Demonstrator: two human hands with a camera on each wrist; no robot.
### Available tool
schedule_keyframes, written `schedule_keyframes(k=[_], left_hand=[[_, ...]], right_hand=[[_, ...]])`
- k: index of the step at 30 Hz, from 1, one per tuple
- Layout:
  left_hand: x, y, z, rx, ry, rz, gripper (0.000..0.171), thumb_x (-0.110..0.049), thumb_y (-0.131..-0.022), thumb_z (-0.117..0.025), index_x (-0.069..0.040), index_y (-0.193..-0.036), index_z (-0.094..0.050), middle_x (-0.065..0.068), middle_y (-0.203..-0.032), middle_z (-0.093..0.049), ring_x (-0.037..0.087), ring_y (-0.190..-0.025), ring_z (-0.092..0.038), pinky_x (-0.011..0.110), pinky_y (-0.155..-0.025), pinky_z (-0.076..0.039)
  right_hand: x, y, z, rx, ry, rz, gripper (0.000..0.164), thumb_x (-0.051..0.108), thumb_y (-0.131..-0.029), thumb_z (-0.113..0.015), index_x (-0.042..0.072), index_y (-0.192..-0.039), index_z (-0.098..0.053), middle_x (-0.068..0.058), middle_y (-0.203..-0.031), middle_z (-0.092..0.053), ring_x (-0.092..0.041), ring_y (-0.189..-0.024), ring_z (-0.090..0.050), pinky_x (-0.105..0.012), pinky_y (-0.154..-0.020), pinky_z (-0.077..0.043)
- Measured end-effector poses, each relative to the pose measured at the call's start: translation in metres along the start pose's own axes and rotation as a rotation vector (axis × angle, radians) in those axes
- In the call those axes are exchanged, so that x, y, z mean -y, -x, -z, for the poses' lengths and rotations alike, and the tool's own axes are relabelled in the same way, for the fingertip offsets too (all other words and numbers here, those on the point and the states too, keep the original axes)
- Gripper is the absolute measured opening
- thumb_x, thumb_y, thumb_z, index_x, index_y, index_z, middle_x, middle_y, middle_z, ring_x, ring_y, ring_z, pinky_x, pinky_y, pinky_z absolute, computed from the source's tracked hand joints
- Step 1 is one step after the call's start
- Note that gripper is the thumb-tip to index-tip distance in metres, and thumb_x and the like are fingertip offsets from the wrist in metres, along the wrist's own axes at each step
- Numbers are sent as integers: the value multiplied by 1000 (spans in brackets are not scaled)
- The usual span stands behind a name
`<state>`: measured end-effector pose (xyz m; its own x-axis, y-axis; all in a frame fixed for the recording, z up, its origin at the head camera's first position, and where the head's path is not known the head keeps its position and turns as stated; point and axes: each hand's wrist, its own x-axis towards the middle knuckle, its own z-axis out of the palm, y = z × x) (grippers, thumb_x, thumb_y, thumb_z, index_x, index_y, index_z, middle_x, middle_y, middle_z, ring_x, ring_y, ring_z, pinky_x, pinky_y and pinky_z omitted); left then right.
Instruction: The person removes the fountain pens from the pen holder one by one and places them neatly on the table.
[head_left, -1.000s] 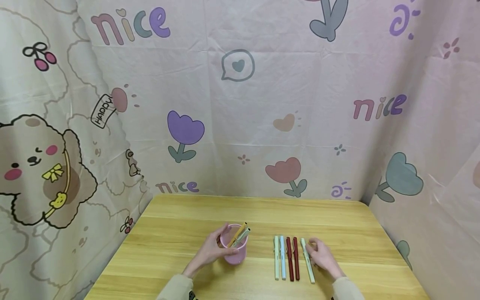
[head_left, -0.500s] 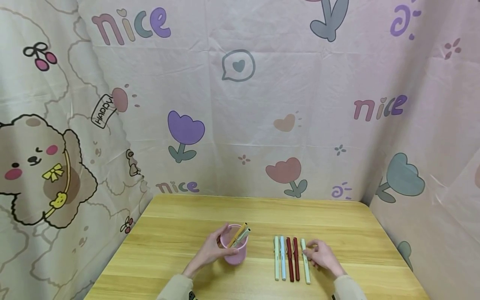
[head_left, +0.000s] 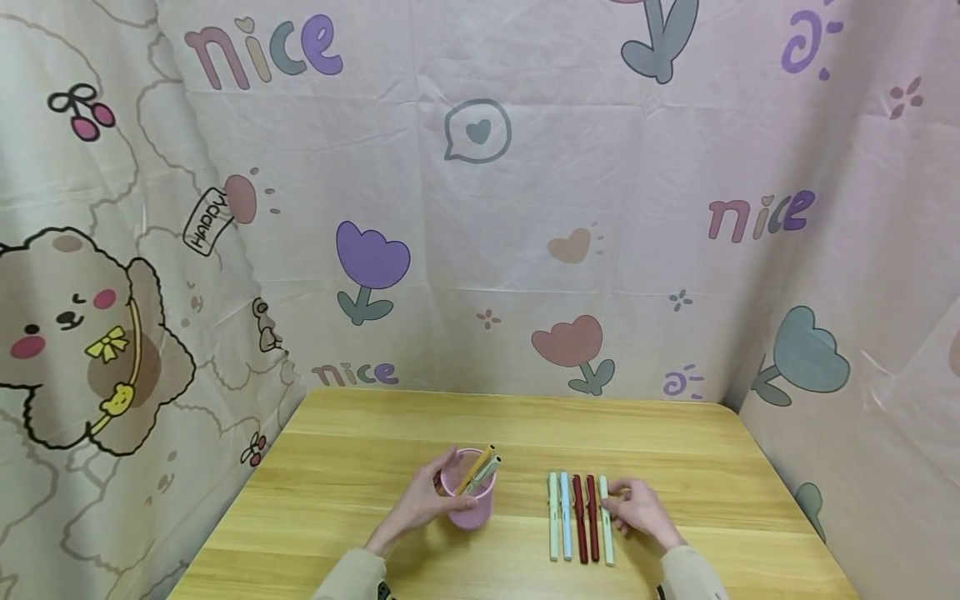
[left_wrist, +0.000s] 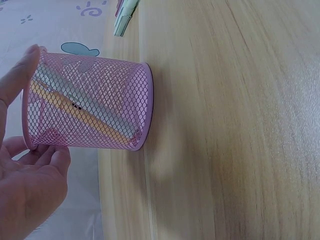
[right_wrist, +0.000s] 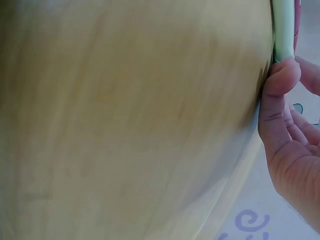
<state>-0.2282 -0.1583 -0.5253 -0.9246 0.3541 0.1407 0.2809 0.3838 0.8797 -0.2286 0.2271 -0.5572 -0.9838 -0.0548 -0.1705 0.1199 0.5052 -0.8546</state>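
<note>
My left hand (head_left: 422, 502) grips a pink mesh pen holder (head_left: 471, 518) near its rim, thumb on one side and fingers on the other. Inside lean an orange-yellow pen (head_left: 476, 472) and a grey-green pen (head_left: 486, 473); the mesh shows both in the left wrist view. The holder's base (left_wrist: 145, 107) is down at the tabletop. On the right, my right hand (head_left: 642, 510) pinches a pale green pen (head_left: 608, 540) between thumb and index finger. That pen lies beside two dark red pens (head_left: 593, 533), at the right end of a row.
Further left in the row lie a light blue pen (head_left: 566, 525) and another pale green pen (head_left: 553, 529), roughly parallel. The wooden table (head_left: 360, 425) ends at a printed cloth backdrop (head_left: 480, 250), which also hangs along both sides.
My right hand has slid the pale green pen left and straightened it, closing the gap to the dark red pens. The left hand and pen holder have stayed put.
</note>
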Motion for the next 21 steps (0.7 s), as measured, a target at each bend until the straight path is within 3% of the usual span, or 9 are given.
schedule_keyframes(k=[21], left_hand=[[-1,0,0,-12,-16,3,103,-23,-77,-87,13,-152,-26,33,-151,-44,49,-136,-48,60,-116,-41]], right_hand=[[2,1,-1,21,-29,10,39,0,-89,-68,-16,-121,-52,-14,-77,-65,-17,-56,-60,-33,-52,-62]])
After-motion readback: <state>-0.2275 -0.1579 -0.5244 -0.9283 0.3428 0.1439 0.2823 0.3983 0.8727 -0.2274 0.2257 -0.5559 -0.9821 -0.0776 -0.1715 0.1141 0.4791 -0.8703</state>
